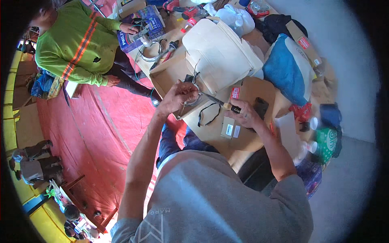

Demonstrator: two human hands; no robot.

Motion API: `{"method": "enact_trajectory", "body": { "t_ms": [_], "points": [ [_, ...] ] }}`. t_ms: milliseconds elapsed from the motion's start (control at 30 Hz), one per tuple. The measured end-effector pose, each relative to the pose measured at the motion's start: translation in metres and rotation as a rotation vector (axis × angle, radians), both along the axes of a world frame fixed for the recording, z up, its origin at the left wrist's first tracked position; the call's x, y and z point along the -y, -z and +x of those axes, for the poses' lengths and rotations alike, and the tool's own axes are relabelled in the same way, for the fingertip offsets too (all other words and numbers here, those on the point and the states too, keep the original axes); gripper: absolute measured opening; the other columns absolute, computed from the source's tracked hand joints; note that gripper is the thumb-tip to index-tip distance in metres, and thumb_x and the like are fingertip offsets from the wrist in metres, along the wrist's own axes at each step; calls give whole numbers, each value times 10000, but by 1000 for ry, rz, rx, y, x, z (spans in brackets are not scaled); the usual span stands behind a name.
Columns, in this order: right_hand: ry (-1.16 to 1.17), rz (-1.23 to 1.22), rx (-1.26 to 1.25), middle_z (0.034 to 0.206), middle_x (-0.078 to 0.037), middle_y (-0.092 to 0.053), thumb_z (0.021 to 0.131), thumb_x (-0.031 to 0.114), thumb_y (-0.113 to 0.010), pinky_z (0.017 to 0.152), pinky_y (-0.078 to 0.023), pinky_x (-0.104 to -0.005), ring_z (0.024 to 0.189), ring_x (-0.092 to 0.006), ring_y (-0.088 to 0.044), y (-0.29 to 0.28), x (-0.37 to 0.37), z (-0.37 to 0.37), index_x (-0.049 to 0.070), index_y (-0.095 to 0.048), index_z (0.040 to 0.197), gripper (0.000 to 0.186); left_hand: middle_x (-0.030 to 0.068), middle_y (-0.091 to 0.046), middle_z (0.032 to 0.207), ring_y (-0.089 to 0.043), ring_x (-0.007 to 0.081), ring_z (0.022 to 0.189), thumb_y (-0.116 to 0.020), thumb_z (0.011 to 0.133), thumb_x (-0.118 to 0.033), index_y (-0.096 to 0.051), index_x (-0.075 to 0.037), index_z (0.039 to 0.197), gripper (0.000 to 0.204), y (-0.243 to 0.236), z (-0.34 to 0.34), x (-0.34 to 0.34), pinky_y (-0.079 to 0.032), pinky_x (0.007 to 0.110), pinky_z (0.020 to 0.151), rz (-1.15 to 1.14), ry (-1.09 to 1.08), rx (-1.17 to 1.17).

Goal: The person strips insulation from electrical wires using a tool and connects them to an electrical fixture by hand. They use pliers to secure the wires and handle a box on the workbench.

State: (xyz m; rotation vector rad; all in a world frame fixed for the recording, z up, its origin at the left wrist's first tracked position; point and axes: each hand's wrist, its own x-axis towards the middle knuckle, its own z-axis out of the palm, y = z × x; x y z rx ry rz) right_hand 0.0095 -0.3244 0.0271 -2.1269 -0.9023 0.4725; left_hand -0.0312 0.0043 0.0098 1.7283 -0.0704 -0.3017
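My left hand (181,96) is closed on a small round silvery piece (193,99) with thin wires and a black block (189,78); its exact kind is partly hidden by the fingers. My right hand (245,115) grips the dark handle of a slim tool (214,99) that looks like a screwdriver. The tool's grey shaft points left, its tip close to the round piece. Both hands are above the near edge of an open cardboard box (170,77). A black cable loop (209,115) lies on the table below the tool.
A flattened cardboard piece (256,135) with a black phone (261,106) lies by my right hand. White packaging (219,52) and a blue-white bag (285,69) stand beyond. At the left, a person in a green shirt (77,40) works over a blue box (139,26).
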Motion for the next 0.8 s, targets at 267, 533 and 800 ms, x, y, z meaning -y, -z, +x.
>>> {"method": "enact_trajectory", "body": {
  "t_ms": [267,533,800],
  "points": [
    [267,274,-753,718,24,-577,1025,290,-704,523,-432,-277,589,-73,-531,9,-20,-39,75,-622,1077,235,56,-640,955,-611,205,912,-779,936,-180,-688,-74,1220,316,-7,-16,35,-464,379,830,59,-407,284],
    [489,525,-1103,742,32,-541,1054,257,-660,485,-427,-263,578,-79,-554,-10,-44,-69,100,-608,1073,167,73,-663,939,-588,298,934,-710,959,-189,-680,-111,1132,193,15,-14,45,-431,463,828,713,-362,731],
    [582,551,-1065,765,36,-549,1039,269,-680,465,-418,-252,584,-82,-567,-17,-61,-77,85,-607,1048,199,64,-638,920,-549,297,968,-603,1041,-226,-663,-118,1012,128,9,-6,53,-347,479,921,616,-322,530]
  ]
}}
